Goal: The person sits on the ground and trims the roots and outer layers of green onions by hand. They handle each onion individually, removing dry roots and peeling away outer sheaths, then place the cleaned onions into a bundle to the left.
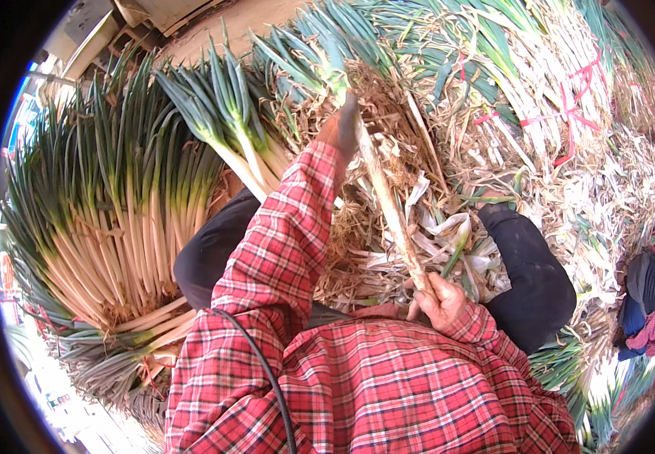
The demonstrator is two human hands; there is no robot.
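Note:
A long green onion (pixel 387 196) slants across the space before me, its green leaves away from me and its lower end near my body. My left hand (pixel 343 125), dark as if gloved, is closed around the upper stalk just below the leaves. My right hand (pixel 444 301), bare, grips the lower end of the same stalk; its fingers hide the tip. The stalk looks brownish and covered in dry skin. Beneath it lie peeled skins and dry leaf scraps (pixel 373 261). Several cleaned green onions (pixel 242 153) with white stems rest beside my left forearm.
A large fanned pile of cleaned green onions (pixel 134 221) lies at left. Bundles tied with pink ribbon (pixel 569 108) lie at upper right. Dry husks (pixel 583 215) cover the ground at right. My bent knees (pixel 532 278) flank the work. A black cable (pixel 265 363) crosses my sleeve.

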